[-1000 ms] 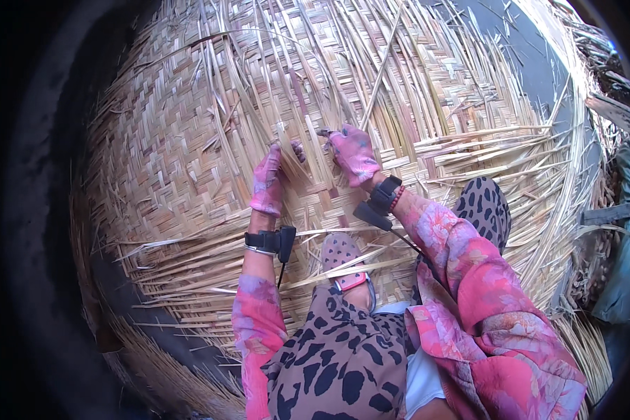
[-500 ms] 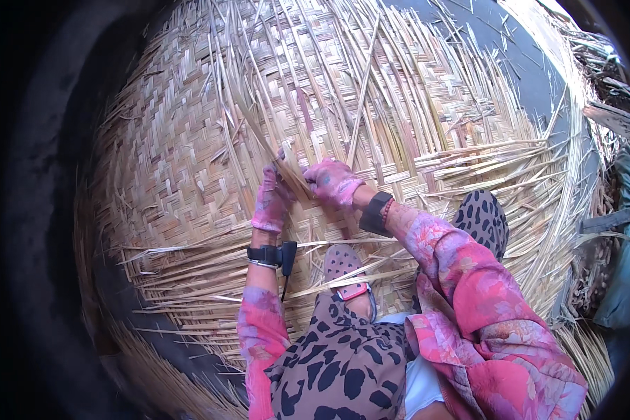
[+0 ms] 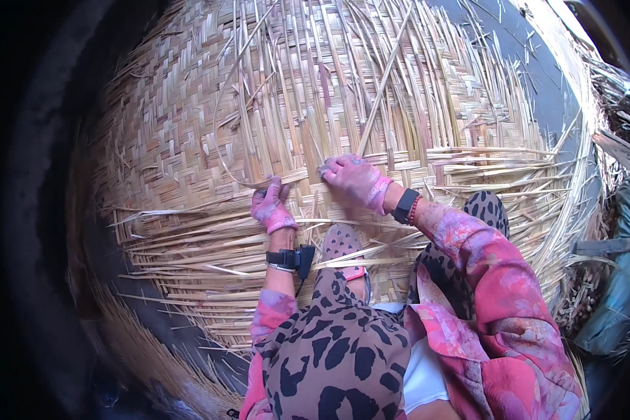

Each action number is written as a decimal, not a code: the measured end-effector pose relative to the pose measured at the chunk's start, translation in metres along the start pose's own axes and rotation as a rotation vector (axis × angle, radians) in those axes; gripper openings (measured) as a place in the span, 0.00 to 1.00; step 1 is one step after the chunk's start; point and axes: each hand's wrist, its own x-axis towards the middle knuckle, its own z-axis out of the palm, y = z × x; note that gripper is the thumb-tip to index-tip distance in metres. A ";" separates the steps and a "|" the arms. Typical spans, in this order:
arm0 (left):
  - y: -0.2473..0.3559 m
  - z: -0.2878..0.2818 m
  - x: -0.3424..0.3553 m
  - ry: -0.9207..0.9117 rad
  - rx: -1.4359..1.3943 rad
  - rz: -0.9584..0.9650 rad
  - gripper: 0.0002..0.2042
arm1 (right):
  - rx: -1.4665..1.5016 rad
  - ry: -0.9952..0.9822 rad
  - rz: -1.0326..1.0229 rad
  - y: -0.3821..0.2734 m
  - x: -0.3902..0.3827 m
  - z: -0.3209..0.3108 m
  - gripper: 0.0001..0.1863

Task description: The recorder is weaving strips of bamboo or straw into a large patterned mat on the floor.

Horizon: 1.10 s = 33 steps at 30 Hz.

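A large woven mat of pale, flat bamboo strips (image 3: 182, 150) spreads before me, with loose strip ends fanning out around it. My left hand (image 3: 271, 206), in a pink fingerless covering, pinches a thin bamboo strip (image 3: 220, 157) that bows out leftward and curves up over the weave. To its right, my right hand (image 3: 355, 180), covered the same way, has its fingers bent down onto the weave where lengthwise strips meet a crosswise one. Whatever lies under those fingertips is hidden. A short crosswise strip (image 3: 297, 174) shows between both hands.
My shoe (image 3: 341, 241) and a leopard-print knee (image 3: 486, 208) rest on the mat. Loose crosswise strips (image 3: 189, 241) stick out at the left. Grey floor (image 3: 539, 77) shows at upper right, beside a heap of dry stalks (image 3: 612, 91) and a blue-green sheet (image 3: 619, 294).
My hands have drawn apart and come down slightly, the right one shifting rightward. The strips held upright between them now lie flatter, and one strip bows out from my left hand.
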 end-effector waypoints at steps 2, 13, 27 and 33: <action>-0.003 -0.005 0.001 -0.032 -0.009 -0.007 0.11 | -0.109 -0.045 -0.109 0.002 -0.002 0.004 0.16; 0.136 -0.121 0.076 -0.419 -0.817 -0.101 0.19 | 0.149 -0.007 0.036 -0.064 0.075 0.012 0.15; 0.090 0.034 0.079 -0.735 0.906 0.566 0.23 | 1.116 0.425 0.800 -0.035 0.075 0.008 0.09; 0.065 0.074 0.097 -0.608 1.551 0.662 0.19 | 1.224 0.366 0.796 -0.037 0.069 0.007 0.16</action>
